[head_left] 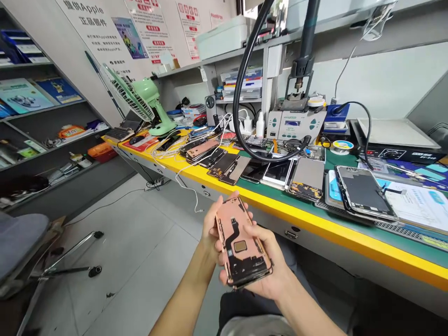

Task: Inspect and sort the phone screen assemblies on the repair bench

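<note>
Both my hands grip a phone screen assembly [241,228], its copper-coloured inner side facing up. A black flex cable curves down its middle beside a small gold-brown square, and a black band crosses the lower end. My left hand [212,224] wraps its left edge, with fingers curled underneath. My right hand [271,261] holds the lower right edge, the thumb lying over the copper face. The fingers beneath the assembly are partly hidden. It is held tilted in front of the bench edge, above my lap.
A yellow-edged bench [336,224] runs across, bearing phone screens [306,175], a stack of copper-backed panels [201,148], a soldering station [294,123] and a green fan [150,98]. A black hose [240,79] loops over it. An office chair [24,242] stands at left.
</note>
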`<state>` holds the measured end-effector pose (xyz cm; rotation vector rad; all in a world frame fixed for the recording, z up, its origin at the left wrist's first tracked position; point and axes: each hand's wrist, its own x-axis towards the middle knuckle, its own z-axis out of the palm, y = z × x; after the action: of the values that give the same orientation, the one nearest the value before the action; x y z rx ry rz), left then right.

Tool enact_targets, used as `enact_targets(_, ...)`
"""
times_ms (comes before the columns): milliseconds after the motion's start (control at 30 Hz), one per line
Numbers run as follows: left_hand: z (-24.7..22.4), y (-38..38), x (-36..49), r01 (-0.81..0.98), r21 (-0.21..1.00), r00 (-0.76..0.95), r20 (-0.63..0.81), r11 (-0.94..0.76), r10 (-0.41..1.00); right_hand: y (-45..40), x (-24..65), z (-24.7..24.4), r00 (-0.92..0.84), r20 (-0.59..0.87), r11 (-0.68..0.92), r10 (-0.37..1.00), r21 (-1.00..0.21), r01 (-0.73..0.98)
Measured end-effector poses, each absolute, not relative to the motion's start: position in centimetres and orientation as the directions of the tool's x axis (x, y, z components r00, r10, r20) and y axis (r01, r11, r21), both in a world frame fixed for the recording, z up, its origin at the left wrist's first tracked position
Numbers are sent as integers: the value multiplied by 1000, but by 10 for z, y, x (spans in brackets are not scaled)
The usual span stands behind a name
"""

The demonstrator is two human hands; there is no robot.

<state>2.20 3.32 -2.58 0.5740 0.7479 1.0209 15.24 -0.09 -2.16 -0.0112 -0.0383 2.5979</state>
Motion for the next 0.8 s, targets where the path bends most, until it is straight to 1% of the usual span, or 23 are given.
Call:
enact_targets(100,-21,35,26,-605,679,309,-282,417,908,2,156,-15,-860,-6,-860,510,-34,-510)
enact_targets(200,-14,34,30,-629,661,292,-288,411,912,3,158,-12,-865,-11,-865,501,-16,-501)
enact_targets(400,-11,32,30,-620,676,261,-301,398,917,3,160,-13,-876,-59,-878,479,-4,-479)
enact_targets(500,-14,32,31,-647,667,262,-261,369,929,1,160,-11,-879,-73,-882,471,-1,-472)
enact_targets(600,-19,32,31,-698,625,277,-215,350,937,-2,159,-8,-878,-67,-879,475,16,-477)
enact_targets(667,-22,32,31,-714,603,288,-212,357,934,-2,158,-8,-873,-45,-873,486,28,-487)
enact_targets(733,-22,33,32,-698,623,274,-224,353,935,-2,156,-9,-866,-26,-866,500,17,-500)
enact_targets(800,-20,34,35,-656,678,239,-230,331,943,-3,156,-9,-855,-15,-856,518,-21,-517)
